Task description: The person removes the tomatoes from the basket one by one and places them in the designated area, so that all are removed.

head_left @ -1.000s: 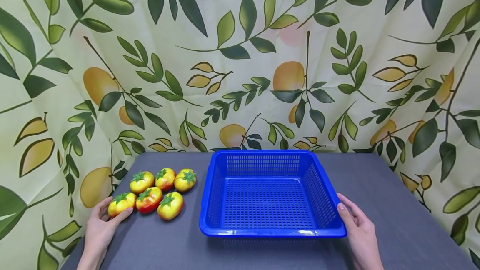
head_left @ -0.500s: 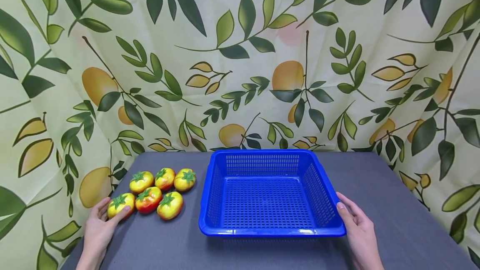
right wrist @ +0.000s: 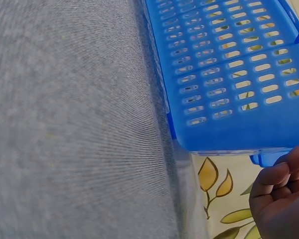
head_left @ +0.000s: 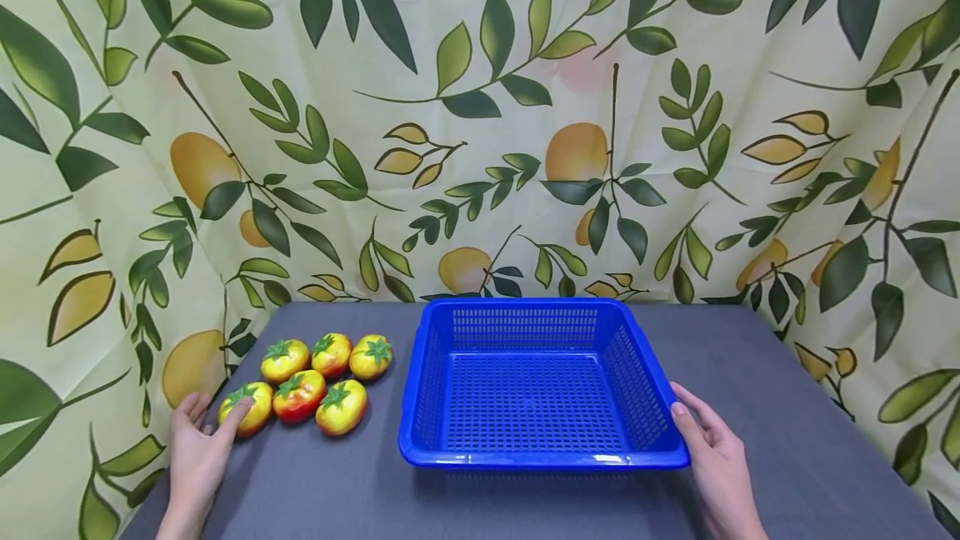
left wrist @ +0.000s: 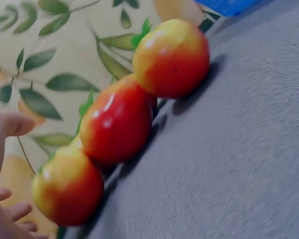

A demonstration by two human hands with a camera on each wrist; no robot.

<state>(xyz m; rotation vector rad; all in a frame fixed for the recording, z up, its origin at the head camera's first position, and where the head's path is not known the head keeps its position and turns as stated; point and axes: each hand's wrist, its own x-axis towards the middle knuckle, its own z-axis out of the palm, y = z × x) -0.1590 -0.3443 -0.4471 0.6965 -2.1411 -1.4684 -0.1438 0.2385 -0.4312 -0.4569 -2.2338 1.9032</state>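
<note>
Several yellow-and-red tomatoes with green star-shaped tops stand in two rows at the left in the head view. My left hand (head_left: pixel 197 450) is beside the front-left tomato (head_left: pixel 258 412), its thumb overlapping that tomato in the head view. From the left wrist, the thumb and fingers show spread, with a gap to the nearest tomato (left wrist: pixel 69 188). A blue plastic basket (head_left: pixel 540 462) with slotted walls sits mid-table, with no contents visible. At its right side my right hand (head_left: pixel 718 458) pinches the rim between thumb and fingers; the right wrist view shows curled fingers (right wrist: pixel 271 181) at the rim.
A grey cloth (head_left: pixel 337 490) covers the table. Behind and at both sides hangs a leaf-and-fruit patterned curtain (head_left: pixel 480 148). The other tomatoes (head_left: pixel 298 397) stand close together, left of the basket.
My left hand has loosened from the front-left tomato, its fingers drawing back to the left. That tomato stays on the table. The right hand keeps its hold on the basket rim.
</note>
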